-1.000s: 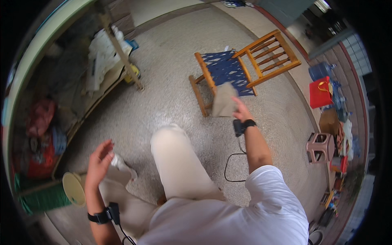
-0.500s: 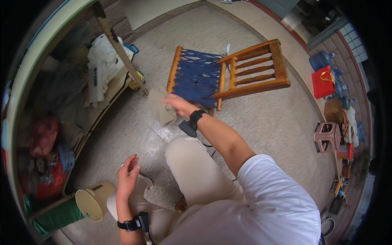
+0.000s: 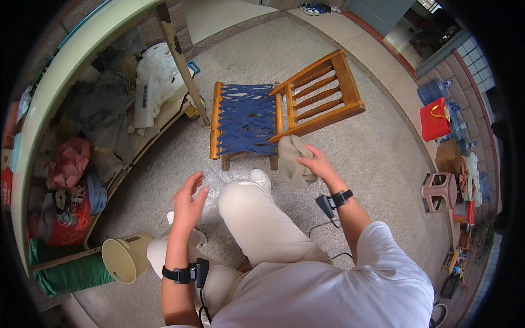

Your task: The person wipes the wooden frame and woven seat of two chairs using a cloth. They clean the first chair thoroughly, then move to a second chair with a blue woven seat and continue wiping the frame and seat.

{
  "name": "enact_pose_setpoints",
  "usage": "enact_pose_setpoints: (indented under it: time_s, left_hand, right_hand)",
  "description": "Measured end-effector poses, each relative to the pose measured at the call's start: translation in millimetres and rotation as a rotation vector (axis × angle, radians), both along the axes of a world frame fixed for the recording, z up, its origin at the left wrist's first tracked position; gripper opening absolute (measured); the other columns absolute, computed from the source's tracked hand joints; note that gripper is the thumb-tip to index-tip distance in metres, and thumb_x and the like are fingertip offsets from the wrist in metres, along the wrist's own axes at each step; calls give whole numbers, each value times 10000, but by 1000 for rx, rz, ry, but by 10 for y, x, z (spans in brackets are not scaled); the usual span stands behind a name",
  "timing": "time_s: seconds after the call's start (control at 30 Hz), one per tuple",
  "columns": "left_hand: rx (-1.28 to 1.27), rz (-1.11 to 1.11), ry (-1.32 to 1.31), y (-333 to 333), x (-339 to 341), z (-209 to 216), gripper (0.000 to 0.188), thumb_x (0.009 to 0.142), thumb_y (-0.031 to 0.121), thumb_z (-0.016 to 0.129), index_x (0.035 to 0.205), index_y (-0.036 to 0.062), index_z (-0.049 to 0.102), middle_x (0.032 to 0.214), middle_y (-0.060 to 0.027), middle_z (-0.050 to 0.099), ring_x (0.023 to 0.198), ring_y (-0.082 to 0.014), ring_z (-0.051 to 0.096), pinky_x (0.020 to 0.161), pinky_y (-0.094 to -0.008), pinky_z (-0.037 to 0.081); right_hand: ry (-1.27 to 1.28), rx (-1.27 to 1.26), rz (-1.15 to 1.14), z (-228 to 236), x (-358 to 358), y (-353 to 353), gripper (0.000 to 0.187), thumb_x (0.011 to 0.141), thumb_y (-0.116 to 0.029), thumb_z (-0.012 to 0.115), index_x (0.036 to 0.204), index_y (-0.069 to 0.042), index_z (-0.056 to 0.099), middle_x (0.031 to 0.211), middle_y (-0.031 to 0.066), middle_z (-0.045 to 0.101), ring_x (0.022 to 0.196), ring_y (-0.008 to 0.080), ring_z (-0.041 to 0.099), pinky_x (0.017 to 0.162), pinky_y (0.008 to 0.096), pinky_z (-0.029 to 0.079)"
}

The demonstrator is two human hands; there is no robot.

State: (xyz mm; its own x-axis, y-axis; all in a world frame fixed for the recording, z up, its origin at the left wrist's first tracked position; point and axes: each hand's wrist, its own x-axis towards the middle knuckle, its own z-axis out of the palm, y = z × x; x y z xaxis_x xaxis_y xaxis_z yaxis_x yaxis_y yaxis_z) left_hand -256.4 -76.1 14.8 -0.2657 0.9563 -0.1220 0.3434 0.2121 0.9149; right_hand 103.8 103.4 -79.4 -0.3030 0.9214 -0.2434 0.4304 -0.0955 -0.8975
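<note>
- Right hand: grip pinching a cloth, beside the chair.
- Left hand: grip loosely spread, empty.
- Work looks underway; how much is finished or left doesn't show.

Apparently a home's entry area, shoes near a door, water jugs and stool by a wall, cluttered shelf, chair

Wooden chair obstructs forward travel; shelving unit bounds the left. Open passage lies between right hand and plastic stool.
</note>
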Motion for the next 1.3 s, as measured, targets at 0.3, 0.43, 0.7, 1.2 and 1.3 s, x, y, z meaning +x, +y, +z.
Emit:
enact_pose_setpoints:
  time_s: [0.3, 0.43, 0.7, 1.2, 1.3]
  left_hand:
    - [100, -270, 201, 513, 741, 356, 512, 853, 107, 668, 1333, 29, 507, 1282, -168, 595, 1193, -279, 574, 1008, -353, 444]
    - [221, -220, 231, 754, 975, 393, 613, 818, 165, 716, 1365, 31, 472, 1290, -184, 584, 1217, -304, 554, 1020, -361, 434]
    - [425, 238, 228, 929, 613, 390, 270, 771, 63, 744, 1025, 25, 659, 855, -85, 705, 795, -104, 647, 756, -261, 516]
    - [301, 139, 265, 410, 499, 393, 356, 701, 30, 752, 1051, 66, 696, 919, -135, 717, 847, -198, 705, 748, -309, 533]
    - [216, 82, 258, 343, 540, 359, 386, 683, 52, 777, 1059, 50, 690, 964, -146, 714, 884, -230, 707, 767, -319, 538]
  right_hand:
    - [-420, 320, -159, 144, -180, 604, 473, 745, -280, 682, 1134, -15, 637, 1065, 226, 665, 1005, 373, 633, 866, 410, 510]
    - [-551, 418, 50, 237, -747, 427, 440, 745, -321, 669, 1097, -58, 663, 1062, 172, 675, 944, 346, 655, 827, 423, 525]
    - [-524, 625, 586, 634, -1805, 19, 407, 702, -213, 665, 1095, -111, 638, 1069, 129, 656, 936, 324, 649, 759, 427, 537]
    - [-133, 1157, 234, 2023, -1455, -1149, 431, 628, -108, 717, 1048, -147, 628, 1093, 50, 607, 928, 225, 619, 666, 334, 546]
    - [-160, 1074, 257, 1955, -1344, -1051, 374, 633, -112, 704, 995, -138, 617, 1034, 66, 600, 930, 240, 607, 670, 365, 543]
